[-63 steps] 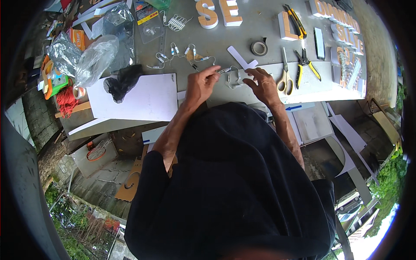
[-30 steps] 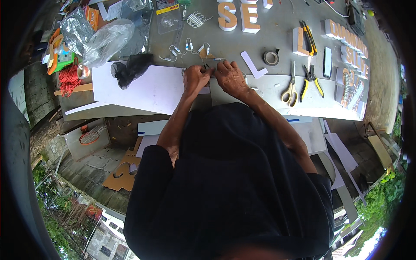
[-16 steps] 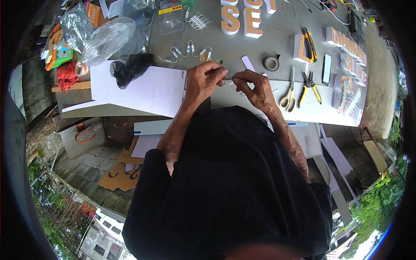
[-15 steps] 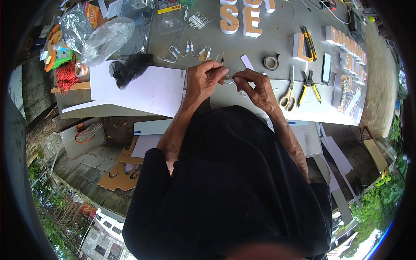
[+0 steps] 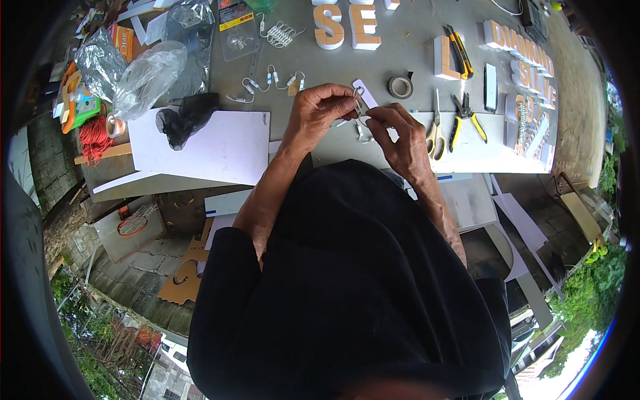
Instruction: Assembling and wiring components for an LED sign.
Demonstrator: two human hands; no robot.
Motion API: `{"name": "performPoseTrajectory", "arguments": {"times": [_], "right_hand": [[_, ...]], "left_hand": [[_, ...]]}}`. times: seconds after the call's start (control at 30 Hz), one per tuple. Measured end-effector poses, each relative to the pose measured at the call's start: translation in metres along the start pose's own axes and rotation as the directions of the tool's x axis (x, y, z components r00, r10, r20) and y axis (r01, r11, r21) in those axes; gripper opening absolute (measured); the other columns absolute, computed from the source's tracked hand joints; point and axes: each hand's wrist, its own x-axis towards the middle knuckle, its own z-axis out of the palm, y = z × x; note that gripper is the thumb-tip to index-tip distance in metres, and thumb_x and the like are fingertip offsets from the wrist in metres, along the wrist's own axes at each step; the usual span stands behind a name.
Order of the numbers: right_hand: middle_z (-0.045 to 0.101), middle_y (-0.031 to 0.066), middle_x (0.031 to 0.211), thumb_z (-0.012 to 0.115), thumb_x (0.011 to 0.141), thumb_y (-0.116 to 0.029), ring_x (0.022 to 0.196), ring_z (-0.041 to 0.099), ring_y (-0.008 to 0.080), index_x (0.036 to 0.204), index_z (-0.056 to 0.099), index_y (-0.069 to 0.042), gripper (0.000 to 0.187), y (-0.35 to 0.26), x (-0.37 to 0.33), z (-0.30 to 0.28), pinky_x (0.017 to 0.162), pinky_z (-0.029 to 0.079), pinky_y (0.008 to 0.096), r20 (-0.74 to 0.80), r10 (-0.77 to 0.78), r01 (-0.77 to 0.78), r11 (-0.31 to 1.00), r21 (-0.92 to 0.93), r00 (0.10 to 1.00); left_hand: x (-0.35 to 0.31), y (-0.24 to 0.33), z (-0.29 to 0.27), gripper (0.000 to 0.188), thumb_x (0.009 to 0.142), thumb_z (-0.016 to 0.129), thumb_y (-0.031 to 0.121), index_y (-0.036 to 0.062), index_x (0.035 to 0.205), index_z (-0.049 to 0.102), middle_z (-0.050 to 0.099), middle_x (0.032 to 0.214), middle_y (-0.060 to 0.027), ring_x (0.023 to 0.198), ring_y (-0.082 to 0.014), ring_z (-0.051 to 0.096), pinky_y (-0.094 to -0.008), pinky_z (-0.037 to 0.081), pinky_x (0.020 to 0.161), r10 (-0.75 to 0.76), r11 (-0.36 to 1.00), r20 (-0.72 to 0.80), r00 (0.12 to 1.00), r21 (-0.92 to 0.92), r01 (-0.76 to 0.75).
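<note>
Over the grey worktable, the fingertips of my left hand [image 5: 315, 115] pinch a thin wire [image 5: 359, 99]. My right hand [image 5: 402, 140] pinches close by, its fingertips on the lower part of the same wire. Small whitish pieces [image 5: 364, 132] show just under the fingers, too small to make out fully. Left of my hands lies a string of small white light modules [image 5: 250, 87] joined by wire. Behind my fingers is a pale lilac strip [image 5: 365, 95]. Scissors [image 5: 436, 137] and yellow-black wire strippers [image 5: 465, 127] lie right of my right hand.
A tape roll [image 5: 401, 87], an orange-black utility knife [image 5: 460, 53] and block letters [image 5: 329, 28] lie farther back. More letters [image 5: 520, 50] stand at the far right. On the left are a white board [image 5: 213, 157], black crumpled plastic [image 5: 187, 120], clear bags [image 5: 150, 77] and red cord [image 5: 95, 139].
The view has shifted slightly, so the table things sit farther left and higher. My hands stay together; the wire now stands visible between the fingertips, and my right hand has turned a little.
</note>
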Motion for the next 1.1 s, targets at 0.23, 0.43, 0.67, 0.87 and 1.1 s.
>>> {"name": "performPoseTrajectory", "arguments": {"times": [0.23, 0.43, 0.67, 0.87, 1.1], "right_hand": [[0.071, 0.0134, 0.088, 0.074, 0.089, -0.01, 0.07, 0.071, 0.0277, 0.102, 0.069, 0.001, 0.018, 0.006, 0.001, 0.008, 0.066, 0.056, 0.0359, -0.08, 0.094, -0.083, 0.988, 0.127, 0.992], [0.06, 0.0102, 0.078, 0.074, 0.084, -0.006, 0.067, 0.065, 0.0293, 0.096, 0.063, -0.005, 0.017, 0.012, -0.007, 0.01, 0.06, 0.053, 0.0401, -0.226, -0.153, 0.07, 0.94, -0.334, 0.962], [0.066, 0.0073, 0.083, 0.081, 0.082, -0.009, 0.071, 0.067, 0.0213, 0.099, 0.068, -0.005, 0.023, 0.006, -0.01, 0.008, 0.06, 0.053, 0.0334, -0.194, -0.078, 0.019, 0.958, -0.287, 0.978], [0.07, 0.0093, 0.086, 0.083, 0.081, -0.016, 0.067, 0.066, 0.0176, 0.097, 0.073, -0.003, 0.023, -0.006, 0.001, -0.014, 0.063, 0.053, 0.0342, -0.009, 0.138, -0.137, 0.989, 0.061, 0.99], [0.072, 0.0071, 0.076, 0.081, 0.085, -0.013, 0.069, 0.067, 0.0111, 0.09, 0.072, 0.0, 0.017, 0.012, 0.002, -0.016, 0.064, 0.052, 0.0294, 0.177, 0.333, -0.375, 0.858, 0.352, 0.926]], "left_hand": [[0.002, -0.022, 0.014, 0.016, 0.091, 0.074, 0.005, -0.0006, 0.106, 0.073, 0.073, 0.096, -0.0067, 0.083, -0.0096, 0.065, -0.0231, 0.056, 0.078, 0.05, 0.998, 0.062, 0.997, -0.035, -0.048], [-0.005, -0.014, 0.025, 0.023, 0.089, 0.075, 0.005, -0.0029, 0.111, 0.072, 0.073, 0.096, -0.0088, 0.085, -0.0128, 0.069, -0.0287, 0.057, 0.077, -0.03, 0.999, 0.004, 1.0, 0.017, 0.03], [-0.002, -0.028, 0.017, 0.021, 0.088, 0.076, 0.005, -0.003, 0.107, 0.073, 0.074, 0.09, -0.0096, 0.082, -0.0151, 0.07, -0.0297, 0.057, 0.079, -0.069, 0.997, 0.014, 0.998, 0.037, 0.068], [-0.002, -0.021, 0.015, 0.015, 0.088, 0.076, 0.004, -0.0024, 0.101, 0.073, 0.074, 0.09, -0.0093, 0.082, -0.0151, 0.07, -0.0291, 0.057, 0.079, -0.026, 0.998, 0.039, 0.999, 0.058, 0.023], [-0.007, -0.029, 0.017, 0.007, 0.09, 0.073, 0.002, -0.0019, 0.096, 0.073, 0.073, 0.086, -0.0082, 0.076, -0.014, 0.069, -0.0279, 0.057, 0.073, -0.012, 0.999, 0.07, 0.997, 0.048, 0.008]]}}
